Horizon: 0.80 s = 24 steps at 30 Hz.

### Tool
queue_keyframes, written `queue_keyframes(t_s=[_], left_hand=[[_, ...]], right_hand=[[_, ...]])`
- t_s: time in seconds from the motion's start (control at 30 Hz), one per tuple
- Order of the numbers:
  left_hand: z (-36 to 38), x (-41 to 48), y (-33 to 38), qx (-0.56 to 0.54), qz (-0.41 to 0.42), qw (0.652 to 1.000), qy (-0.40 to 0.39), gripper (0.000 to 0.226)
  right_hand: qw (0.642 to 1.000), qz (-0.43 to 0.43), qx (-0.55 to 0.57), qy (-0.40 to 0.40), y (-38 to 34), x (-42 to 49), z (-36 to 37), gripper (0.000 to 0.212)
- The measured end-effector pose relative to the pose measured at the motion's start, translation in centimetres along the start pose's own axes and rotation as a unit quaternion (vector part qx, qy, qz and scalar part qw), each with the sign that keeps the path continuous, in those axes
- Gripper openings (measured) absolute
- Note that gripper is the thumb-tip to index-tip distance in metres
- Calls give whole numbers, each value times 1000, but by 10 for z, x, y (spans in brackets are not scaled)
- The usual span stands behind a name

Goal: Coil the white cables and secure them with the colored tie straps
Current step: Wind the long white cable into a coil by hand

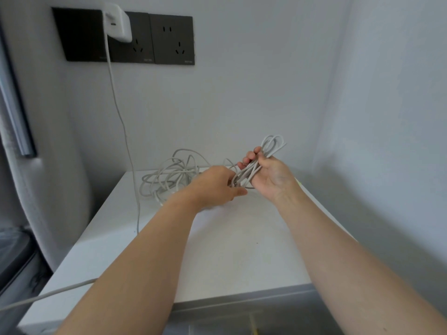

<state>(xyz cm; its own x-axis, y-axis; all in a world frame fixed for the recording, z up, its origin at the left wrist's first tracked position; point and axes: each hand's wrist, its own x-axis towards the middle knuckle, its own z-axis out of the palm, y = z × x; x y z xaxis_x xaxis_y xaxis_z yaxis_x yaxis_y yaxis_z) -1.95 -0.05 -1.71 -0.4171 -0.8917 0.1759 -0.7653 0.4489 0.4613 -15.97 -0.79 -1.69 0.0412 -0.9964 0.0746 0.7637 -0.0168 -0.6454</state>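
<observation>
Coiling underway: my right hand (271, 177) grips the loops (273, 143), my left hand (217, 184) pinches the cable (242, 176); next, I draw another loop.

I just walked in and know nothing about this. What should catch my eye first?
Two bare hands at centre: the right hand grips a looped white cable, and the left hand pinches its lower end. Behind them a tangled cable pile lies on the white tabletop; a white charger sits in the black socket panel, upper left.
</observation>
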Motion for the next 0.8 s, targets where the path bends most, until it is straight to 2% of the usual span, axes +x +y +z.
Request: queue_keyframes(t_s=[0.23, 0.37, 0.43, 0.53, 0.7, 0.8], left_hand=[[2, 0, 3, 52, 4, 999, -4, 27], [-4, 0, 1, -16, -9, 1000, -7, 32], [-7, 1, -5, -10, -12, 1000, -9, 25], [-8, 2, -14, 11, -11, 1000, 15, 20], [-8, 8, -23, 10, -19, 998, 58, 28], [-10, 10, -29, -9, -11, 992, 129, 30]], right_hand=[[999, 26, 13, 34, 2, 4, -2, 31], [998, 28, 27, 54, -2, 0, 1, 35], [998, 30, 35, 51, -6, -3, 0, 35], [998, 25, 46, 32, -9, -5, -1, 34], [997, 6, 74, -31, -14, -10, 1, 19], [989, 3, 118, -88, -20, -16, 2, 28]])
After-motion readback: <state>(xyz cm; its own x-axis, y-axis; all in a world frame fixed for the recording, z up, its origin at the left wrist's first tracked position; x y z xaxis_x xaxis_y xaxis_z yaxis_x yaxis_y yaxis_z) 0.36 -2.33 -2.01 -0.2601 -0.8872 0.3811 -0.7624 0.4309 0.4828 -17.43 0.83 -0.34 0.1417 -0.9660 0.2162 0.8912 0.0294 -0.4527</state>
